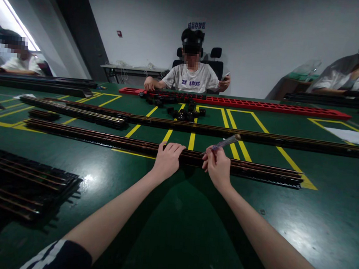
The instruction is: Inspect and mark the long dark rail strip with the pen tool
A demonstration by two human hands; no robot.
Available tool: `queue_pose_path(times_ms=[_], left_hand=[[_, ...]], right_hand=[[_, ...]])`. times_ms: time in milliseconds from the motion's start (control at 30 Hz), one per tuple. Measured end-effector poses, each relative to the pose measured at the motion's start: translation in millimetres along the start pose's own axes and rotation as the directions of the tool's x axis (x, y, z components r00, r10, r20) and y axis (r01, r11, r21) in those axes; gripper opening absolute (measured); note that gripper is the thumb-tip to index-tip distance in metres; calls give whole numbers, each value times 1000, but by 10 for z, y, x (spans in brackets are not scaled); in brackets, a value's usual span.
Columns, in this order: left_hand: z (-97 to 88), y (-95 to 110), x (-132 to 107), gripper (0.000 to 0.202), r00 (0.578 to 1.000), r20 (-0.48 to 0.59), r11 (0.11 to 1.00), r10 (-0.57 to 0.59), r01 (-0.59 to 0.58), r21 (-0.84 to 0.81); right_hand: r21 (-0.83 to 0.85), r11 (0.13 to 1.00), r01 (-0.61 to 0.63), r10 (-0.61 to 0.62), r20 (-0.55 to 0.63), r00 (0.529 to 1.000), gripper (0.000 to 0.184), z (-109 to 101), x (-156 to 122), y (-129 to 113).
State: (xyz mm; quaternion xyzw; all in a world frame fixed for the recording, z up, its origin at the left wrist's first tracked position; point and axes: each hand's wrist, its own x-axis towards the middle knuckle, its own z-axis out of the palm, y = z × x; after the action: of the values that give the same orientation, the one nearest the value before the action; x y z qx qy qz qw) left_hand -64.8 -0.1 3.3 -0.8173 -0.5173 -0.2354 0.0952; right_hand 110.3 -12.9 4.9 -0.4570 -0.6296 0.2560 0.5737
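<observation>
A long black rail [103, 139] with copper-coloured strips lies across the green table in front of me. My left hand [167, 160] is closed over its near middle part, the fingers curled over the top. Just to the right, my right hand [217, 165] grips a slim screwdriver [227, 142] with a clear handle. Its handle end tilts up and to the right, and its thin shaft slants down to the rail between my hands. Whether the tip touches the rail, I cannot make out.
Beyond it runs another long dark rail [245, 135], with shorter rails [84, 111] at left. A stack of black rails [21, 179] sits near left. Small black parts [186, 113] lie before a red slotted tray [263, 105]. A person [191, 75] sits opposite; others sit either side.
</observation>
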Motion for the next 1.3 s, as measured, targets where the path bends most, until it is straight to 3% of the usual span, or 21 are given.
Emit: queue_pose_path(times_ms=[267, 1300], left_hand=[[-23, -42, -1, 40, 999, 46, 994, 9, -4, -106], [22, 20, 2, 29, 1000, 8, 999, -3, 3, 47]], right_hand=[[-2, 1000, 19, -19, 7, 1000, 32, 0, -4, 16], [-34, 998, 48, -47, 8, 999, 32, -5, -5, 16]])
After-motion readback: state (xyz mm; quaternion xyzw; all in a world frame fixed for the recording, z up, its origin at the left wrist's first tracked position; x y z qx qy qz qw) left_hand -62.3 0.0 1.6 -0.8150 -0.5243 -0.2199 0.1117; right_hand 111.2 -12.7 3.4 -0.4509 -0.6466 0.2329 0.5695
